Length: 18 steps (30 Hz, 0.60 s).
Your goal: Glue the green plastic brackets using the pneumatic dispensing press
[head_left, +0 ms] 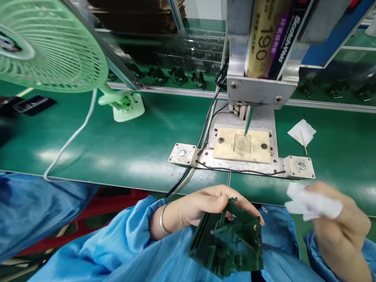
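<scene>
My left hand (pixel 202 205) is closed around the upper edge of a dark green moulded plastic part (pixel 232 244), tilted in front of my body below the table edge. Ribs, slots and small holes show on the part. To the right, my right hand (pixel 337 219) pinches a crumpled white wipe (pixel 313 201), apart from the plastic part and slightly blurred. Beyond both hands stands a dispensing fixture with a cream plate (pixel 221 147) that has a square recess. A green dispensing needle (pixel 249 122) points down at the recess's back edge.
Button boxes (pixel 183 154) (pixel 299 166) flank the fixture. A white wipe with a thin stick (pixel 304 141) lies at right. The green fan (pixel 53 47) and its cable stand left. Adhesive cartridges (pixel 264 43) hang overhead. Several dark parts (pixel 178 75) line the back shelf. Another person's blue sleeve (pixel 38 207) is at left.
</scene>
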Motion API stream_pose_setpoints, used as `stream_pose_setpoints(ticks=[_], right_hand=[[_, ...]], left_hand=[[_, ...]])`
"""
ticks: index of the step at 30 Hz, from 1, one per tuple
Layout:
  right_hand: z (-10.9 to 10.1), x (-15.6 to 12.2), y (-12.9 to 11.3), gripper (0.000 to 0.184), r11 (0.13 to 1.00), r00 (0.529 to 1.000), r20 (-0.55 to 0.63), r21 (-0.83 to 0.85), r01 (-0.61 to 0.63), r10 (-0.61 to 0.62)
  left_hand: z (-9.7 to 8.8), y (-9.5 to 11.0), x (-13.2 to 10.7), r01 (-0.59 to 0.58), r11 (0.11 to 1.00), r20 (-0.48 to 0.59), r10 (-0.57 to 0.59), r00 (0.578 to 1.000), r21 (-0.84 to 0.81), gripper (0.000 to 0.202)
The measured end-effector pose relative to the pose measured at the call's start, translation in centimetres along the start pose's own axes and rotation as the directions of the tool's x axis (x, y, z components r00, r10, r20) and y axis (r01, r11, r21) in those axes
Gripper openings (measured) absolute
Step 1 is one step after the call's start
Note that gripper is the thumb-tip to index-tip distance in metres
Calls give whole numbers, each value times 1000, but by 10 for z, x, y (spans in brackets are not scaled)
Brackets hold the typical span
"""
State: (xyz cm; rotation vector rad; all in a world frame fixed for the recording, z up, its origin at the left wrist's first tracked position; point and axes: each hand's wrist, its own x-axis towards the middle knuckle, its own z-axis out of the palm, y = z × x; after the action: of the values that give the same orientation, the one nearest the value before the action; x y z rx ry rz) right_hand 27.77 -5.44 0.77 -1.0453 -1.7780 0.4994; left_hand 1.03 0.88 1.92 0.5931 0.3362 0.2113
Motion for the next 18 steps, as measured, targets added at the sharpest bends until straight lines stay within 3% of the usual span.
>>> stream_pose_setpoints(ticks=[1,4,8,12,15,18], right_hand=[[5,10,-16,41,996,976,203,49,71,-79],[26,42,-44,61,966,908,350,189,175,-232],[42,58,-43,72,960,873,420,223,167,-249],[30,43,-42,72,984,841,512,125,129,-175],[25,37,-43,68,987,864,480,129,100,-150],[30,41,-44,63,983,896,415,149,105,-159]], left_hand=[[0,0,2,42,999,-1,-42,999,4,65],[1,-5,8,112,993,-31,-111,993,26,62],[4,-10,11,147,989,-89,-144,986,30,52],[6,-5,9,175,971,-79,-164,983,162,55],[5,-1,11,155,961,-64,-144,987,228,64],[7,1,13,157,971,-45,-151,988,183,61]])
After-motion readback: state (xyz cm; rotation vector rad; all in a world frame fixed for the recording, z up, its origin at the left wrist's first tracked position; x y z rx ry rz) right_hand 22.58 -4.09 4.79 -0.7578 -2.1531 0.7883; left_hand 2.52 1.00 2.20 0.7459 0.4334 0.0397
